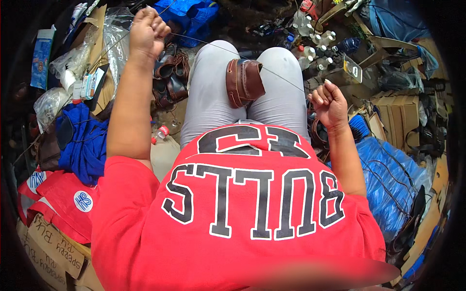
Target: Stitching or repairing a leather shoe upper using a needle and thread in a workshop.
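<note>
Between my knees sits a brown leather shoe (245,82) with pale stitching along its edge, only part of it showing. A thin dark thread (233,51) stretches taut across my lap, passing above the shoe. My left hand (148,36), raised at the upper left, is closed around one stretch of it. Lower, to the right of my knees, my right hand (330,103) is curled shut where the thread runs into its fingers. Whether a needle is in either hand cannot be made out.
Several brown shoes (172,70) lie beside my left leg. Beyond my right knee stand several plastic bottles (315,43). Blue cloth (82,140) and a red bag (68,199) are at left, with blue plastic (383,179) and cardboard (400,116) at right.
</note>
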`<control>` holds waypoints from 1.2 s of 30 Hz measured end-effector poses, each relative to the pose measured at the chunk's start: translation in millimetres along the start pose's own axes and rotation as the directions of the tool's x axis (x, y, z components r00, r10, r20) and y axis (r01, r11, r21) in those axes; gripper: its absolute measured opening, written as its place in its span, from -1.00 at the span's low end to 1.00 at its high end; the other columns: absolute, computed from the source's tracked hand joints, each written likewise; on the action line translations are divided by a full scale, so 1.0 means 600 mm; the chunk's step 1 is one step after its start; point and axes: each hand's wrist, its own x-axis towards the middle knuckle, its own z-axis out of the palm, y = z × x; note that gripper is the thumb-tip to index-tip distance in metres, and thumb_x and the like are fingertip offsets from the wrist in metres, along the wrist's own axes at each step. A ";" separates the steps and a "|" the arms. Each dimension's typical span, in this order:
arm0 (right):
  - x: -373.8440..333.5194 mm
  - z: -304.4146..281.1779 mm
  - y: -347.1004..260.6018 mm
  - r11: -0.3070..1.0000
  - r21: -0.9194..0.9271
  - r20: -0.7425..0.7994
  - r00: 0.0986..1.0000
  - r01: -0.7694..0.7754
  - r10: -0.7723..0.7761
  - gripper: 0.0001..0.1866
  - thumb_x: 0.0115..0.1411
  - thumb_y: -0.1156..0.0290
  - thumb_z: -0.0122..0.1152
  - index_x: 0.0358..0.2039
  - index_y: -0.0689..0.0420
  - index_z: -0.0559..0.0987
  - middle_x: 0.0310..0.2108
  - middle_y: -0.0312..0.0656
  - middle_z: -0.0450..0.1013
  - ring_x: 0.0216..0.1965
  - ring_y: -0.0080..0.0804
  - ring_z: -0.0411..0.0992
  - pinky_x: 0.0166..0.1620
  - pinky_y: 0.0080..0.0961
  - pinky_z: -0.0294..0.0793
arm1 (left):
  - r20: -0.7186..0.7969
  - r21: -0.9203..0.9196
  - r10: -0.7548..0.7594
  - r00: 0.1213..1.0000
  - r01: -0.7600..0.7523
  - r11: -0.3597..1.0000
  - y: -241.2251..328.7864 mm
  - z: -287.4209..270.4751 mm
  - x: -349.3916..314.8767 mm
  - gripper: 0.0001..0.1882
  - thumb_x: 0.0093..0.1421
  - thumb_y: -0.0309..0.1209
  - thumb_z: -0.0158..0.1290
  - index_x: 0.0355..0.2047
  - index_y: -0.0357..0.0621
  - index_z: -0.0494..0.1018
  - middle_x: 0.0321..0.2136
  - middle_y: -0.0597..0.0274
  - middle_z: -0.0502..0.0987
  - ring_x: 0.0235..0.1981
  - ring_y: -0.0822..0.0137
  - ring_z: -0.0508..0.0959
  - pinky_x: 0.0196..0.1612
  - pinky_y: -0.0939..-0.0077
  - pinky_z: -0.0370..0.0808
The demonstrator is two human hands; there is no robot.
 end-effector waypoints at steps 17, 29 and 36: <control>-0.062 0.080 0.033 0.745 -0.654 0.295 0.951 0.129 0.095 -0.64 0.28 0.25 -0.05 -0.57 0.19 0.49 -0.59 -0.36 0.30 -0.52 -0.65 0.17 -0.39 -0.67 0.14 | -0.310 0.203 0.176 0.934 -0.116 0.972 0.104 -0.211 0.079 -0.79 0.32 -0.39 -0.10 -0.50 -0.06 0.31 -0.74 0.42 0.16 -0.76 0.52 0.08 -0.63 0.57 0.04; -0.013 0.171 -0.085 0.740 -0.319 0.636 0.713 0.591 -0.295 -0.55 0.34 0.16 -0.14 -0.55 0.23 0.47 -0.23 0.03 0.40 0.00 -0.06 0.33 0.12 -0.12 0.18 | 0.357 0.318 0.622 0.697 -0.717 0.621 0.210 0.098 -0.146 -0.80 0.28 -0.26 -0.01 -0.41 -0.08 0.44 -0.29 0.30 0.51 -0.09 0.20 0.53 -0.07 0.23 0.46; -0.030 0.334 -0.082 0.513 -0.466 0.768 0.617 0.721 -0.169 -0.62 0.24 0.20 0.02 -0.55 0.23 0.57 0.06 0.17 0.33 0.10 -0.10 0.32 0.14 -0.23 0.20 | 0.729 0.100 0.661 0.179 -0.983 0.155 0.129 0.247 -0.152 -0.91 0.12 -0.48 0.13 -0.48 -0.23 0.48 -0.53 0.30 0.45 -0.28 0.29 0.38 -0.16 0.37 0.30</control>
